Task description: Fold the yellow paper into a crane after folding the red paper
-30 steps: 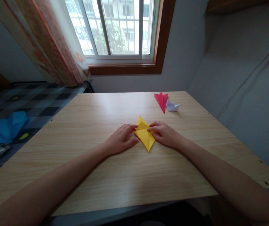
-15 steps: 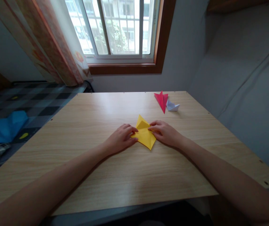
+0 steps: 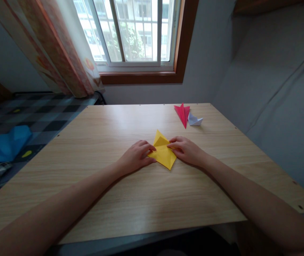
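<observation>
A folded yellow paper (image 3: 163, 153) lies flat near the middle of the wooden table (image 3: 130, 199). My left hand (image 3: 136, 156) rests on the table at the paper's left side, fingertips pinching its left corner. My right hand (image 3: 187, 150) sits at the right side, fingers pressing down on the paper's right edge. Both hands hide the parts of the paper beneath them.
A folded red paper (image 3: 182, 113) and a small white folded paper (image 3: 194, 121) lie at the far right of the table. To the left is a bed with a checked cover (image 3: 34, 117) and a blue cushion (image 3: 6, 144). A window and curtain stand behind.
The lower flap of the yellow paper has been drawn leftward and flattened, so the shape is wider and shorter. Both hands have barely shifted.
</observation>
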`<act>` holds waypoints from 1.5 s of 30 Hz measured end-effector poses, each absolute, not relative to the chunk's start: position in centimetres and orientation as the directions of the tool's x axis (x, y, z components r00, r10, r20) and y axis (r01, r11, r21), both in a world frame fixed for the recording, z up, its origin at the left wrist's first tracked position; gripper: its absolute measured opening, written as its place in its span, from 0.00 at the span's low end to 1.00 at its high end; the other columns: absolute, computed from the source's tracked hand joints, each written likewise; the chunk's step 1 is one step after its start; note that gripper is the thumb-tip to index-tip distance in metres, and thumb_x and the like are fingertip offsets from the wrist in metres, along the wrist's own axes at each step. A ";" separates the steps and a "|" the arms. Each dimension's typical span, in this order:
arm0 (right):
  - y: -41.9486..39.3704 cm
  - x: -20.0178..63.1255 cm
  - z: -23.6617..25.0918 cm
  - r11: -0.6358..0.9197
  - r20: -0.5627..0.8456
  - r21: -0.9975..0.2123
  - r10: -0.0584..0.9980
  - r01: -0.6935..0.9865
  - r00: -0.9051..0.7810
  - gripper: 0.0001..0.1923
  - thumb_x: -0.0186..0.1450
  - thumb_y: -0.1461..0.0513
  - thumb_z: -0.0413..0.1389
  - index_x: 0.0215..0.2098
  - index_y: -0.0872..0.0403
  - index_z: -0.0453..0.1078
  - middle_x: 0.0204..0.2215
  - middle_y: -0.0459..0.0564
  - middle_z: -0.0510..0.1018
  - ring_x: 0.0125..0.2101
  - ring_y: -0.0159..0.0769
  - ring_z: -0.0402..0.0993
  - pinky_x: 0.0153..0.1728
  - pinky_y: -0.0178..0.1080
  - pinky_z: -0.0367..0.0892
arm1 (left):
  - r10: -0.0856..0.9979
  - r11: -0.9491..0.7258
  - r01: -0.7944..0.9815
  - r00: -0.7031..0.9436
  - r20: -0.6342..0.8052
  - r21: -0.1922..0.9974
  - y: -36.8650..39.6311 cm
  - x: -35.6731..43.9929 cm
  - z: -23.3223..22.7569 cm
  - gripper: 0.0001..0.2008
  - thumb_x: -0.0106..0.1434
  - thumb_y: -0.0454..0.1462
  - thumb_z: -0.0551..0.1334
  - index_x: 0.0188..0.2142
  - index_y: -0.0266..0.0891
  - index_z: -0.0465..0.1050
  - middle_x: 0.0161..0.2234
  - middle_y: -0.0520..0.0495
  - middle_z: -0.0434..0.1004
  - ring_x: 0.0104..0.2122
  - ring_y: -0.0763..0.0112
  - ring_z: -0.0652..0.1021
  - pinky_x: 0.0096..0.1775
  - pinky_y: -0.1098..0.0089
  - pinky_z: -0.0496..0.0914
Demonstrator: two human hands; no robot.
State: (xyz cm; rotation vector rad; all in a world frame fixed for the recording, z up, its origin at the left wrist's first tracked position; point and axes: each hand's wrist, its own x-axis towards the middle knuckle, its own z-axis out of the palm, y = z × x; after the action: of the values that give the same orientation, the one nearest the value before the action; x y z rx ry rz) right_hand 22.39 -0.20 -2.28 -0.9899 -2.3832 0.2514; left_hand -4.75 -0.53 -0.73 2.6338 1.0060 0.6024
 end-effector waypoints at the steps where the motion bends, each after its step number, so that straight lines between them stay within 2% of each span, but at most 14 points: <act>1: -0.2 22.4 -2.3 0.713 0.411 -0.364 0.700 0.599 -0.584 0.15 0.64 0.70 0.54 0.45 0.57 0.79 0.47 0.58 0.79 0.46 0.42 0.76 0.50 0.45 0.71 | 0.681 -0.727 0.574 0.675 0.284 0.377 -0.5 -4.7 -0.7 0.13 0.63 0.45 0.65 0.44 0.42 0.74 0.41 0.45 0.75 0.43 0.61 0.74 0.46 0.62 0.70; 9: -0.1 22.4 -2.4 0.712 0.415 -0.358 0.700 0.603 -0.581 0.14 0.64 0.69 0.54 0.45 0.57 0.79 0.47 0.58 0.79 0.46 0.42 0.76 0.50 0.45 0.72 | 0.688 -0.722 0.593 0.669 0.281 0.356 -0.6 -4.6 -0.6 0.10 0.65 0.43 0.62 0.42 0.41 0.75 0.40 0.45 0.76 0.43 0.61 0.75 0.45 0.62 0.70; 15: -0.2 22.4 -2.3 0.711 0.411 -0.360 0.702 0.603 -0.582 0.15 0.63 0.70 0.54 0.45 0.55 0.79 0.47 0.57 0.79 0.46 0.41 0.76 0.50 0.44 0.71 | 0.669 -0.743 0.597 0.682 0.296 0.302 -0.6 -4.6 -0.6 0.13 0.64 0.47 0.64 0.42 0.41 0.75 0.40 0.45 0.76 0.42 0.61 0.75 0.44 0.63 0.71; 26: -0.2 22.4 -2.3 0.706 0.411 -0.371 0.708 0.604 -0.575 0.16 0.63 0.70 0.55 0.45 0.54 0.79 0.47 0.56 0.79 0.46 0.41 0.76 0.50 0.45 0.71 | 0.655 -0.756 0.595 0.683 0.324 0.272 -0.6 -4.5 -0.5 0.11 0.67 0.45 0.61 0.39 0.41 0.75 0.39 0.46 0.78 0.39 0.64 0.76 0.42 0.65 0.71; 29: -0.2 22.4 -2.2 0.706 0.405 -0.372 0.707 0.602 -0.579 0.15 0.63 0.70 0.55 0.45 0.54 0.79 0.47 0.56 0.79 0.46 0.42 0.76 0.50 0.45 0.71 | 0.614 -0.788 0.583 0.712 0.341 0.201 -0.5 -4.6 -0.2 0.12 0.68 0.45 0.59 0.38 0.41 0.76 0.37 0.47 0.79 0.37 0.65 0.77 0.43 0.64 0.70; 34: -0.2 22.4 -2.1 0.706 0.394 -0.372 0.708 0.602 -0.586 0.15 0.64 0.69 0.54 0.46 0.56 0.79 0.47 0.57 0.79 0.47 0.42 0.75 0.51 0.44 0.70 | 0.499 -0.846 0.533 0.780 0.378 0.019 -0.6 -4.8 0.0 0.14 0.72 0.43 0.55 0.36 0.42 0.76 0.35 0.51 0.82 0.34 0.69 0.79 0.53 0.61 0.67; 38: -0.3 22.4 -2.1 0.706 0.401 -0.370 0.707 0.603 -0.582 0.15 0.64 0.70 0.54 0.45 0.56 0.79 0.47 0.57 0.79 0.46 0.41 0.75 0.50 0.44 0.71 | 0.431 -0.859 0.499 0.824 0.368 -0.113 -0.9 -4.9 0.1 0.12 0.72 0.40 0.54 0.38 0.41 0.76 0.35 0.49 0.82 0.36 0.68 0.80 0.55 0.59 0.66; 45: -0.3 22.3 -2.0 0.703 0.398 -0.379 0.710 0.601 -0.580 0.15 0.64 0.70 0.54 0.45 0.55 0.79 0.47 0.57 0.79 0.47 0.42 0.75 0.51 0.45 0.70 | 0.419 -0.863 0.480 0.854 0.308 -0.159 -1.4 -4.7 0.4 0.11 0.71 0.37 0.53 0.41 0.42 0.75 0.36 0.49 0.82 0.38 0.67 0.79 0.57 0.56 0.65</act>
State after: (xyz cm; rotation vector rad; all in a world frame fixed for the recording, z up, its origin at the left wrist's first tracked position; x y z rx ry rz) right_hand 22.34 -0.31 -2.04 -1.0017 -2.3819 0.2746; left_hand -4.73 -1.37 0.40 3.2471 0.7985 0.4511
